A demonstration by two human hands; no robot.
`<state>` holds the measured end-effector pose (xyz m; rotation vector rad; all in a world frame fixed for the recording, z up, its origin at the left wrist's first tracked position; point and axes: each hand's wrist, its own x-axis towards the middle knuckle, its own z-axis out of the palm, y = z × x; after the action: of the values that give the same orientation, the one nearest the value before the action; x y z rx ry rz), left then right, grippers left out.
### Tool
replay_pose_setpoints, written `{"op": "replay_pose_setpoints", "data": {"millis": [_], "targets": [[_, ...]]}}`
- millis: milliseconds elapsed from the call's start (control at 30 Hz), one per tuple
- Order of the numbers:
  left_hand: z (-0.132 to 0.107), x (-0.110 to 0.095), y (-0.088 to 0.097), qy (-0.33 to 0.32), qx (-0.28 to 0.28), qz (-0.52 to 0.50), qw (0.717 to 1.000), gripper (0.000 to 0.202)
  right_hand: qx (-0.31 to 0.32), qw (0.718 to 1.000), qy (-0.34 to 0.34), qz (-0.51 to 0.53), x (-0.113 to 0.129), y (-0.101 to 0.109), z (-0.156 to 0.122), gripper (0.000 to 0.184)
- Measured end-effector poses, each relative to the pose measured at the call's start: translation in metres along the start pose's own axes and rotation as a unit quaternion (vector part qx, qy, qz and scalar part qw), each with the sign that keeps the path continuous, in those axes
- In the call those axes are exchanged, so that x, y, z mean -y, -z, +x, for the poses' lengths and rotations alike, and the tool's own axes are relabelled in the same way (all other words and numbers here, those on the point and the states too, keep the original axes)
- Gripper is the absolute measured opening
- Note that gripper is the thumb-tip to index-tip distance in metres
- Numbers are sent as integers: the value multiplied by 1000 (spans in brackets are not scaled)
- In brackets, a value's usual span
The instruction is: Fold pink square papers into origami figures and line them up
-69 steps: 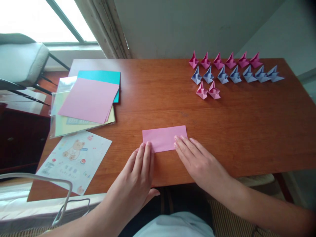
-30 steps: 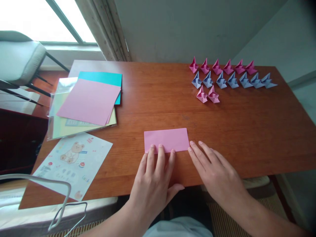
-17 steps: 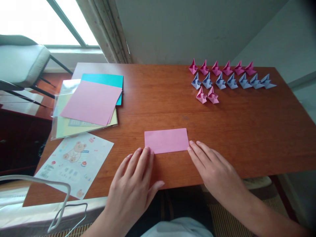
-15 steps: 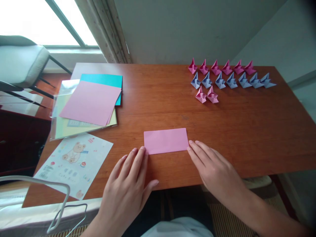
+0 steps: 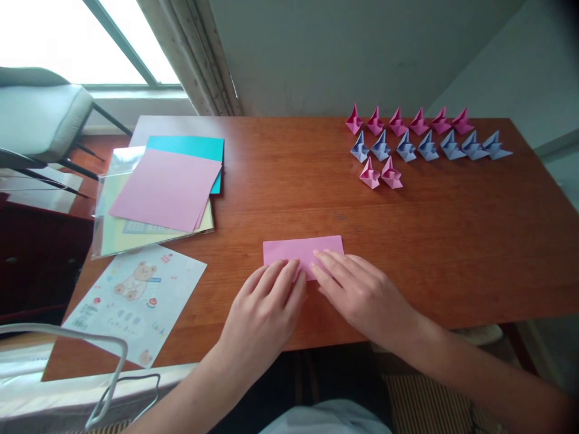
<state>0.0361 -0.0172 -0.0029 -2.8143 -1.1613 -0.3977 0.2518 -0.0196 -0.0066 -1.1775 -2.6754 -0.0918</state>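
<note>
At the far left we see a pale-seated chair (image 5: 49, 117) on the floor, below a bright window (image 5: 45, 36), with a dark red piece of furniture (image 5: 40, 259) nearer us and a white tube (image 5: 67, 329) curving over the near left corner of the wooden counter (image 5: 452, 241). On that end of the counter lies a white sheet printed with a bear (image 5: 136, 307); beyond it rests a clear packet (image 5: 108, 232), with pink sheets (image 5: 165, 187) fanned over it and a turquoise sheet (image 5: 185, 144) showing from beneath them. A curtain (image 5: 192, 54) hangs behind, beside a plain grey-green wall (image 5: 325, 54). Near the counter's front edge, before our body, a pink paper rectangle (image 5: 294, 248) lies flat at its far side. Our left hand (image 5: 260, 316) bends its fingers onto the near edge; our right hand (image 5: 368, 295) reaches over the right half, fingers fairly straight, tips on the paper. Both thumbs are largely hidden, so we cannot tell whether either hand pinches it. Farther right, towards the back, folded paper shapes stand in three rows: six deep pink ones (image 5: 398, 125), seven lavender ones (image 5: 427, 149) and two lighter pink ones (image 5: 391, 176).
</note>
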Motion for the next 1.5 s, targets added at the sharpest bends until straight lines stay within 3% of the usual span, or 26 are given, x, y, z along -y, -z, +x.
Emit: {"op": "replay_pose_setpoints", "data": {"millis": [300,533,800,967,1233,1500], "targets": [[12,7,-5,-16,1,-6,1000,26,-39,998,40,-9,-7,-2,3,25],[19,12,0,-23,-18,-13,999,26,-76,994,-14,73,-16,7,8,23],[32,13,19,-35,-49,-57,997,25,-96,989,-15,112,-13,29,15,18],[34,19,35,-32,-64,-93,993,19,-72,980,-44,182,-31,51,12,20],[16,37,42,30,-37,-194,980,16,-65,960,-92,256,-52,55,8,17],[8,50,41,163,16,-335,928,17,-16,919,-133,370,-58,50,19,14]]}}
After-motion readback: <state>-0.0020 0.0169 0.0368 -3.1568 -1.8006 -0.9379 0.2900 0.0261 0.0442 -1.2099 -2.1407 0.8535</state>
